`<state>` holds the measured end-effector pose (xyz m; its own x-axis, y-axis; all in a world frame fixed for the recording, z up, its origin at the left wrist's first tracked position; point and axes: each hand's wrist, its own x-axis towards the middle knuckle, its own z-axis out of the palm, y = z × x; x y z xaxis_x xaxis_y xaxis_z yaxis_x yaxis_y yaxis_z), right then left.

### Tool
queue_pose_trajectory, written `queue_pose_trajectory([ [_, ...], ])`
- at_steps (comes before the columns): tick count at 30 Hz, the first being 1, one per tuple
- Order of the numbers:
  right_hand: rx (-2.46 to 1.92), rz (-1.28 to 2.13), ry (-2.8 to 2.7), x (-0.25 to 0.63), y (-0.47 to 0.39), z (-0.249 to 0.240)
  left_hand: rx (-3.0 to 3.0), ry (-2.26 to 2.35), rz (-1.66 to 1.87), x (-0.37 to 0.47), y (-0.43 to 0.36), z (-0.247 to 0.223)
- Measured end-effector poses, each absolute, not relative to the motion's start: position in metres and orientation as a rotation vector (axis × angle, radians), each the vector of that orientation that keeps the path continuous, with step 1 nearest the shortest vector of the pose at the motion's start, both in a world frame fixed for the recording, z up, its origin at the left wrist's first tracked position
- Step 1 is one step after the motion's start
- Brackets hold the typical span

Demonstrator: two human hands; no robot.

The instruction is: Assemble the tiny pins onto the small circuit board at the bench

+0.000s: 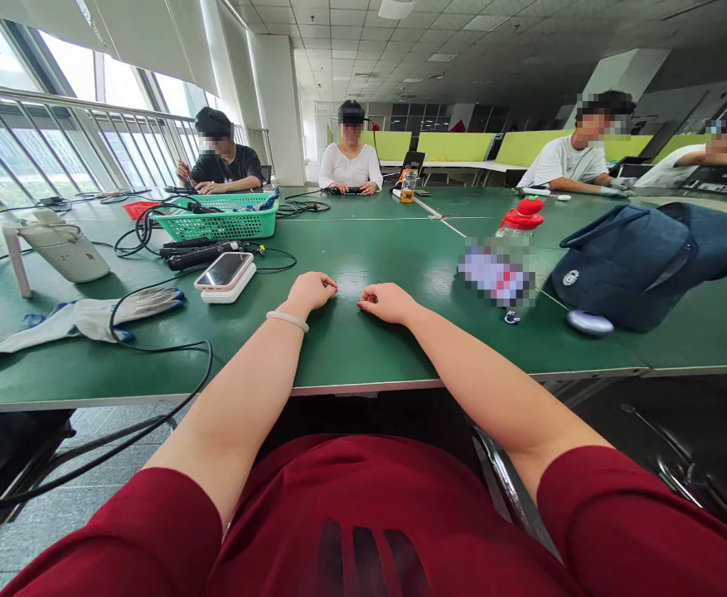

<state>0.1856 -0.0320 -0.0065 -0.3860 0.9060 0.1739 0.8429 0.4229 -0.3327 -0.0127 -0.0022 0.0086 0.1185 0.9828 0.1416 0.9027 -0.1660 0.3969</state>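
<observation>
My left hand [312, 290] rests on the green table [351, 352], its fingers curled in and a pale bangle [287, 319] around the wrist. Across a small gap, my right hand [387, 302] lies with its fingers curled too. Nothing shows in either hand. Nearest to my left hand is a phone [226, 270] lying on a white, box-like thing [234, 289]. Farther left lies a pair of white and blue work gloves [99, 316]. To the right of my right hand, a partly blurred purple and white item [495, 275] stands near a bottle with a red cap [525, 214].
A green basket [217, 222] with cables stands at the back left, beside a tilted whitish jug [68, 249]. A black cable [209, 365] hangs over the front edge. A dark blue bag [627, 265] sits at the right. Several people [351, 157] sit across the table.
</observation>
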Motion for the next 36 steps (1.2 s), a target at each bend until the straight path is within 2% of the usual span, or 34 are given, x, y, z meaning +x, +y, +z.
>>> queue_pose_trajectory([
  [36, -1.503, 0.276, -2.359, 0.1857, -0.0322, -0.0069, 2.157, 1.809, 0.590, -0.0122, -0.0012, 0.0088],
])
